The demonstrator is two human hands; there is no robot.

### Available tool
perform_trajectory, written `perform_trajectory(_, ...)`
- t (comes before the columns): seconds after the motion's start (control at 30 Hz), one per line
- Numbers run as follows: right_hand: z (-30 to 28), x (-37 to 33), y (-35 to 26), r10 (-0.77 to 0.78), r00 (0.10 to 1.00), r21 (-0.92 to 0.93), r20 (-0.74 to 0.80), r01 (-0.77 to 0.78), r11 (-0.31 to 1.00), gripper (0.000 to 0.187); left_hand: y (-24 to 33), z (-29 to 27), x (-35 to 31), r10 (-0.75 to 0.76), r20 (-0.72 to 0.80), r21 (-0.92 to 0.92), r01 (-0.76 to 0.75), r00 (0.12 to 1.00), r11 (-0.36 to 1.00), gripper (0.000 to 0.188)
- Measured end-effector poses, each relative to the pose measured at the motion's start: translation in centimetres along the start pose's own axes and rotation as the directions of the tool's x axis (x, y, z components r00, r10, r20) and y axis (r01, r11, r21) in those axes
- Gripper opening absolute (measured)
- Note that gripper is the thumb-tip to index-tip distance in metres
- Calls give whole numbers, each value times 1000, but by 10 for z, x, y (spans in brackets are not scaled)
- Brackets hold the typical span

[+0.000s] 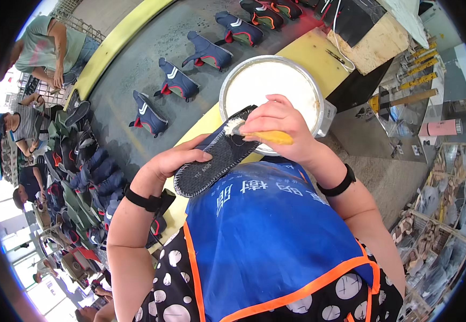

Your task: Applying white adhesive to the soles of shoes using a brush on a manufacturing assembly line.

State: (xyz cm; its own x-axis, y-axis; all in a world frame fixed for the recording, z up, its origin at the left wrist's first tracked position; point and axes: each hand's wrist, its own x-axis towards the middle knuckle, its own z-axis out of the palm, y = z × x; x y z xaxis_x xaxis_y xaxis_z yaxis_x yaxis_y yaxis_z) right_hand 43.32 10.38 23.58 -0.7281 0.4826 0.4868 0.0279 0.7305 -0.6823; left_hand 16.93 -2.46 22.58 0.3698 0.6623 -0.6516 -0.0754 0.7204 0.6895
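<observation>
My left hand (175, 160) is closed around the side of a dark shoe upper (206, 170), whose black bottom with pale edge stitching is turned up toward me. A brush with a yellow handle (277, 137) is gripped in my right hand (285, 124). Its whitish bristles (234, 127) touch the shoe's bottom close to its far end. Just beyond my right hand stands a round metal basin (224, 99) holding a white liquid (259, 80). Below the shoe is my blue apron (265, 214) with orange trim.
Navy shoe uppers (178, 80) with red linings stand in a row on a grey belt (117, 80) with yellow borders (116, 40). Many more shoes (90, 177) are piled at the left, where people (56, 48) work. Right: a pink bottle (443, 127) and wire racks (442, 225).
</observation>
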Motion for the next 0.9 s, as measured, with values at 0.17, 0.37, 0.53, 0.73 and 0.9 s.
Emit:
perform_trajectory(0.17, 0, -7, 28, 99, 993, -79, -71, -105, 991, 12, -6, -1, -8, 16, 17, -35, -15, 1000, 999, 76)
perform_trajectory(0.37, 8, -9, 18, 158, 978, 7, -134, -159, 987, 14, -30, -4, -18, -7, 88, -474, 48, 996, 879, 77)
perform_trajectory(0.53, 28, -6, 27, 75, 988, 107, -132, -61, 992, 15, -37, -6, -20, 28, 96, -481, 21, 995, 876, 79)
perform_trajectory(0.73, 26, -4, 23, 354, 899, 112, -258, -336, 935, 9, -38, -6, -24, 126, -23, -181, -128, 992, 975, 87)
perform_trajectory(0.9, 43, 0, 15, 401, 880, 207, -255, -355, 911, 13, -41, -5, -27, 196, -105, -46, -202, 975, 978, 84)
